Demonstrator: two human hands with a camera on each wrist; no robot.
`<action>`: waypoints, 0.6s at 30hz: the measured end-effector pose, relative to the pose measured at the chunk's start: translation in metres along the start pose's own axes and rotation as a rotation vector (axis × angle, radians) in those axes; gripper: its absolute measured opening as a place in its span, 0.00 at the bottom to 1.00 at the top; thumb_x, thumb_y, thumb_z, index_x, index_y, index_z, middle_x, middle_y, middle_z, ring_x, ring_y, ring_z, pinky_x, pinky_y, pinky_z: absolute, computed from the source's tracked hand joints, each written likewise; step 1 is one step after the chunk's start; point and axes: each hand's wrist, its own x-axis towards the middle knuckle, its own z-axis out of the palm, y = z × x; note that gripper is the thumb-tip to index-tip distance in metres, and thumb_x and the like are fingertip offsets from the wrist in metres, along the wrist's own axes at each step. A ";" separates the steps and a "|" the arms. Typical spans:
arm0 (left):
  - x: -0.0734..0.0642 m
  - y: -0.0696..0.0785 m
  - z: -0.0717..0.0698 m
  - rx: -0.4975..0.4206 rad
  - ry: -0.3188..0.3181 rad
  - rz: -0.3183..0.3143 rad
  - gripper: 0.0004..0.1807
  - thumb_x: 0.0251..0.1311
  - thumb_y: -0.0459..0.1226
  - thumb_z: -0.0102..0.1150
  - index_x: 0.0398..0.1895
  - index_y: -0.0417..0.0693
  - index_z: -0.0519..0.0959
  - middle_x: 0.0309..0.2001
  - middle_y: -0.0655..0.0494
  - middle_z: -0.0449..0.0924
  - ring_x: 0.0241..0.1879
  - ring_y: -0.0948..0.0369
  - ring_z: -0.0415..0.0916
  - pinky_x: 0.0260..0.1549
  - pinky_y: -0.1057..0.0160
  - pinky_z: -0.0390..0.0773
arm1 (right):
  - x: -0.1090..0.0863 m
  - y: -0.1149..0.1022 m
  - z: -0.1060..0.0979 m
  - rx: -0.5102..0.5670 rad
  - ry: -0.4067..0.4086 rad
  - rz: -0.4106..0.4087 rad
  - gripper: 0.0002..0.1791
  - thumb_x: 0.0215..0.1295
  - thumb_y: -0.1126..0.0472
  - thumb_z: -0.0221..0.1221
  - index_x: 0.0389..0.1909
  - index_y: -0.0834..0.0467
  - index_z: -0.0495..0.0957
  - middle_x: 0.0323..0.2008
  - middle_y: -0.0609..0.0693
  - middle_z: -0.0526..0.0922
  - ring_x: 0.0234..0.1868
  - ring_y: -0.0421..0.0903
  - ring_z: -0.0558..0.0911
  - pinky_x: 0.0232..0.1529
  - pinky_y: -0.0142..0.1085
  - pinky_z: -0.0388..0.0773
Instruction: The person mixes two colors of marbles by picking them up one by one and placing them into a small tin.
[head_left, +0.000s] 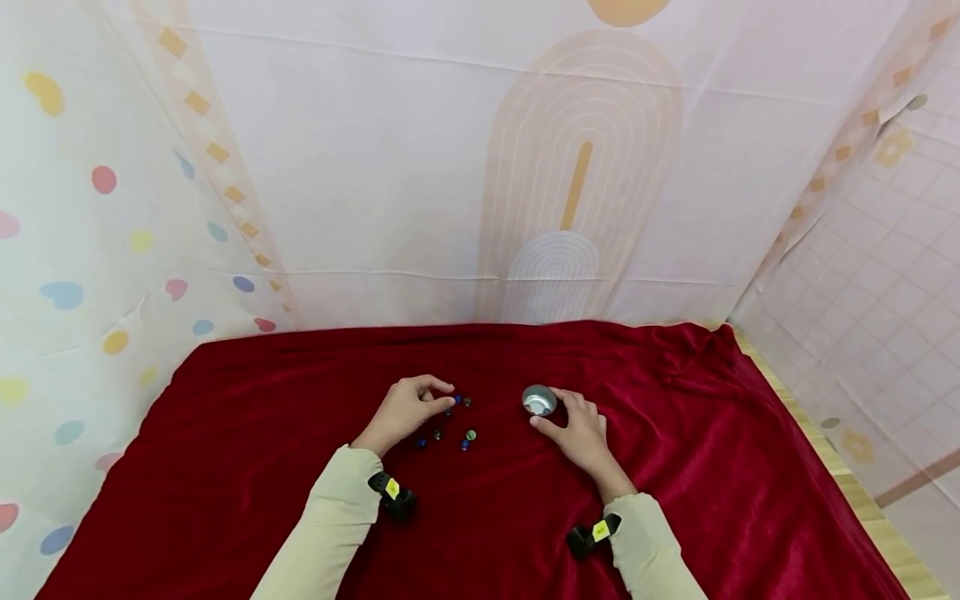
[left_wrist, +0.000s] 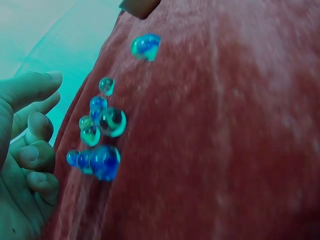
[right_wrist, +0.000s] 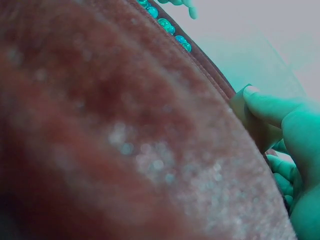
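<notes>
Several glass marbles, blue and clear-green, lie loose on the red cloth. My left hand is over their left side, thumb and index finger apart, with a blue marble just beyond the fingertips. In the left wrist view, nothing shows between the fingers, and the marble cluster lies beside them. To the right, my right hand holds a small silver metal cup between thumb and fingers. Pale bluish spots show inside the cup. In the right wrist view, the thumb lies along the cup's side.
Red velvety cloth covers the table, with folds at the back right. A pale wooden table edge shows on the right. Patterned white curtains hang behind and at both sides. Each wrist wears a black strapped camera.
</notes>
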 end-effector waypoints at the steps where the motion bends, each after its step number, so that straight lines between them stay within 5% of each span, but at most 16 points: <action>1: -0.001 -0.002 -0.001 0.001 0.001 -0.002 0.13 0.61 0.41 0.63 0.47 0.48 0.83 0.21 0.54 0.72 0.22 0.60 0.66 0.29 0.63 0.69 | 0.000 0.000 0.000 0.001 -0.001 0.001 0.34 0.57 0.45 0.66 0.63 0.53 0.71 0.64 0.54 0.71 0.62 0.56 0.65 0.52 0.47 0.54; 18: -0.015 -0.023 -0.017 0.056 -0.041 -0.044 0.12 0.61 0.43 0.63 0.45 0.48 0.83 0.20 0.54 0.71 0.20 0.60 0.64 0.25 0.64 0.67 | -0.002 0.000 -0.003 0.011 -0.004 0.004 0.34 0.58 0.46 0.66 0.63 0.54 0.71 0.63 0.55 0.71 0.62 0.56 0.64 0.52 0.47 0.53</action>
